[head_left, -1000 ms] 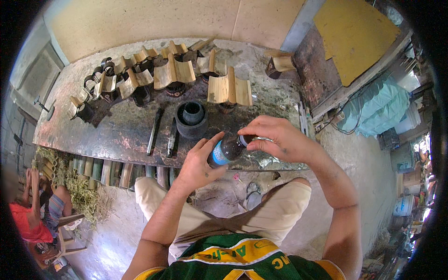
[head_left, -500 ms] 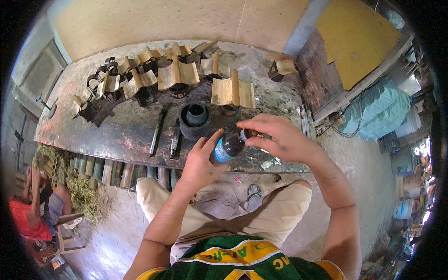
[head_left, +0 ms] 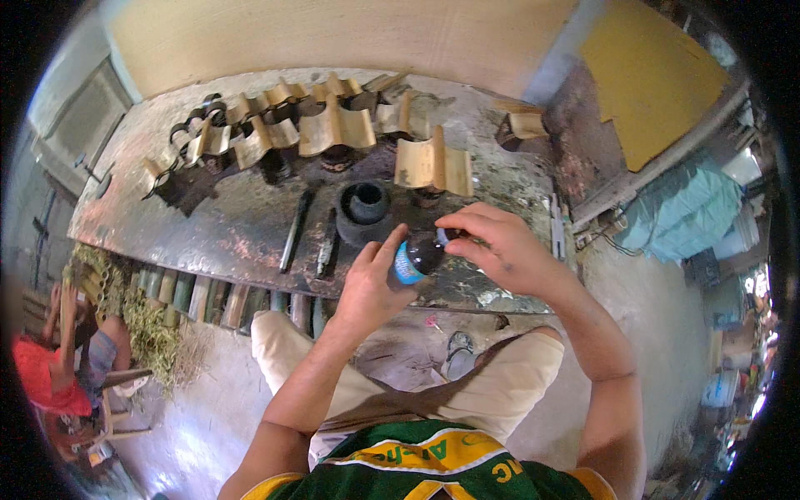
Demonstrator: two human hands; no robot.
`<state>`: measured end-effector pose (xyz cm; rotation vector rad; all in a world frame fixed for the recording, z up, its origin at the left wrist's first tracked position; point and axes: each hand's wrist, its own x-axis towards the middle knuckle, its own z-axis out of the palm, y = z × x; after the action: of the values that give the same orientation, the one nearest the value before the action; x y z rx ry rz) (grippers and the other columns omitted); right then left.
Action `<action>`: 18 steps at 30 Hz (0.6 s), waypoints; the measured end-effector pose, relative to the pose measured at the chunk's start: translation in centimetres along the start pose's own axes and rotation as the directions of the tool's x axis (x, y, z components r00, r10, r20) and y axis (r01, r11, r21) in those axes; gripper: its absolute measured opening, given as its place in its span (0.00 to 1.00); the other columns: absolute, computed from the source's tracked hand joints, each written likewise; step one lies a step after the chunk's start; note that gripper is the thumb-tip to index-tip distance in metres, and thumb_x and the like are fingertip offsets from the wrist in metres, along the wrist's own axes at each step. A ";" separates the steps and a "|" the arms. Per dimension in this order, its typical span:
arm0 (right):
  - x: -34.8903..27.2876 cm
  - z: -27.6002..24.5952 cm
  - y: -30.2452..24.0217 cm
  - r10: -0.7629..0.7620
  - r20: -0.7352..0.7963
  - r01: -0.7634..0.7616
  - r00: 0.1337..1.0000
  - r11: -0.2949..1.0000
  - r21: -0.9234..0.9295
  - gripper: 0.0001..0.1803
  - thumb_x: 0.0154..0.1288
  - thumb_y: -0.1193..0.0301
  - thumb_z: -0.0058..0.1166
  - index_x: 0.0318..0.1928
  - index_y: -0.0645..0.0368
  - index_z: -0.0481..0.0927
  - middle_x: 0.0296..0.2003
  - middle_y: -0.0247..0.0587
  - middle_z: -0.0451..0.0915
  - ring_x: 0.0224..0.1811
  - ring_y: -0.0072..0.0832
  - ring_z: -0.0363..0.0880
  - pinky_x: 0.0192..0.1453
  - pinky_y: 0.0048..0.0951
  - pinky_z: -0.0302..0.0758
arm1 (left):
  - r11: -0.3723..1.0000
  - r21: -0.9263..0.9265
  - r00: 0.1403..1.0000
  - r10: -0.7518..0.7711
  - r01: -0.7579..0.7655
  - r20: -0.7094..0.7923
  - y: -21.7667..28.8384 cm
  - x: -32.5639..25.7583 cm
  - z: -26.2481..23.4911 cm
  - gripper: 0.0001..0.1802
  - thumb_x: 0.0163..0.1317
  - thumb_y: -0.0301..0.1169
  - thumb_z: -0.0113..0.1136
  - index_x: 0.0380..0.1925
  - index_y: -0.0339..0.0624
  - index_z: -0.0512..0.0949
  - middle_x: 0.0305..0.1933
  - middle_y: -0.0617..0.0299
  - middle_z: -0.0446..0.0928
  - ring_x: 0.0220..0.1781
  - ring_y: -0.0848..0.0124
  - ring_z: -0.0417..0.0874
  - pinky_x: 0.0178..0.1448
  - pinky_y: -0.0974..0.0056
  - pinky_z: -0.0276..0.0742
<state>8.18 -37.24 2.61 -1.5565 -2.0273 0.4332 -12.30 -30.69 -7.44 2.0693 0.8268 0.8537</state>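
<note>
Dark bottle [head_left: 427,253] has edged upward near frame centre; left hand [head_left: 367,283] wraps its blue-labelled body, right hand [head_left: 506,252] pinches its top; handling continues, turning unconfirmed.

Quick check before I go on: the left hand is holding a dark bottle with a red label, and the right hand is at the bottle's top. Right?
Not quite: the label on the dark bottle is blue, not red, as the head view shows. The rest stands: the left hand holds the bottle and the right hand is at its top.
</note>
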 end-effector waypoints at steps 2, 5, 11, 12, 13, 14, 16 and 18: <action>-0.7 0.2 0.1 0.018 -0.028 -0.016 0.999 0.997 0.079 0.22 0.61 0.64 0.64 0.53 0.62 0.79 0.41 0.47 0.79 0.45 0.39 0.79 0.48 0.35 0.76 | 0.997 -0.031 0.998 0.064 -0.064 -0.016 -0.8 -0.2 -1.4 0.43 0.42 0.27 0.73 0.63 0.37 0.69 0.46 0.46 0.77 0.49 0.52 0.81 0.55 0.57 0.76; -2.4 0.7 1.7 0.078 0.055 -0.087 0.995 0.975 0.206 0.26 0.60 0.62 0.68 0.55 0.60 0.78 0.43 0.42 0.78 0.44 0.31 0.79 0.48 0.30 0.76 | 0.996 -0.083 0.998 -0.018 0.013 -0.065 -3.5 -0.6 -5.2 0.35 0.46 0.31 0.77 0.54 0.31 0.73 0.46 0.53 0.82 0.47 0.68 0.81 0.58 0.62 0.74; -4.1 6.1 9.8 0.363 0.175 -0.401 0.915 0.868 0.294 0.33 0.57 0.63 0.70 0.61 0.59 0.74 0.50 0.39 0.77 0.51 0.26 0.76 0.54 0.28 0.74 | 0.968 -0.243 0.866 -0.169 0.057 -0.471 -14.0 2.4 -13.2 0.28 0.47 0.31 0.79 0.46 0.35 0.75 0.43 0.59 0.81 0.43 0.71 0.80 0.52 0.63 0.76; -3.7 7.8 11.0 0.402 0.118 -0.418 0.908 0.848 0.327 0.34 0.56 0.62 0.72 0.61 0.59 0.74 0.51 0.39 0.77 0.52 0.26 0.75 0.55 0.29 0.74 | 0.983 -0.171 0.836 -0.151 0.069 -0.528 -15.8 3.3 -14.0 0.27 0.48 0.30 0.78 0.45 0.36 0.74 0.42 0.61 0.81 0.42 0.72 0.79 0.51 0.64 0.76; -3.2 9.3 11.9 0.440 0.061 -0.431 0.896 0.827 0.360 0.36 0.54 0.61 0.73 0.61 0.58 0.73 0.52 0.40 0.77 0.53 0.26 0.75 0.56 0.30 0.74 | 0.982 -0.134 0.798 -0.189 0.136 -0.572 -17.5 4.0 -14.6 0.26 0.48 0.29 0.78 0.45 0.37 0.74 0.41 0.62 0.80 0.42 0.73 0.79 0.50 0.65 0.76; -2.6 10.8 12.7 0.434 0.004 -0.401 0.901 0.830 0.387 0.38 0.53 0.61 0.74 0.62 0.59 0.72 0.54 0.41 0.76 0.55 0.27 0.74 0.58 0.30 0.73 | 0.993 -0.051 0.788 -0.118 0.110 -0.605 -19.0 4.3 -14.9 0.25 0.49 0.29 0.78 0.44 0.37 0.74 0.41 0.63 0.80 0.41 0.74 0.78 0.49 0.66 0.75; -1.0 13.8 13.7 0.421 -0.106 -0.339 0.901 0.835 0.433 0.43 0.50 0.62 0.76 0.65 0.60 0.69 0.57 0.44 0.75 0.58 0.29 0.73 0.61 0.32 0.71 | 0.969 0.036 0.741 -0.161 0.243 -0.651 -21.4 4.8 -15.2 0.24 0.50 0.27 0.77 0.44 0.38 0.74 0.41 0.64 0.80 0.41 0.75 0.77 0.48 0.67 0.74; 1.2 16.1 14.3 0.323 -0.182 -0.233 0.929 0.891 0.389 0.47 0.48 0.64 0.77 0.66 0.63 0.66 0.60 0.45 0.72 0.62 0.32 0.70 0.66 0.34 0.67 | 0.998 -0.049 0.747 -0.066 0.045 -0.662 -23.2 5.3 -15.1 0.23 0.50 0.27 0.76 0.43 0.39 0.74 0.40 0.64 0.79 0.41 0.75 0.77 0.48 0.68 0.74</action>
<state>9.56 -30.90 -17.95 -1.5819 -1.4442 0.6514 -27.33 -8.78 -16.97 1.6866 1.2256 1.6058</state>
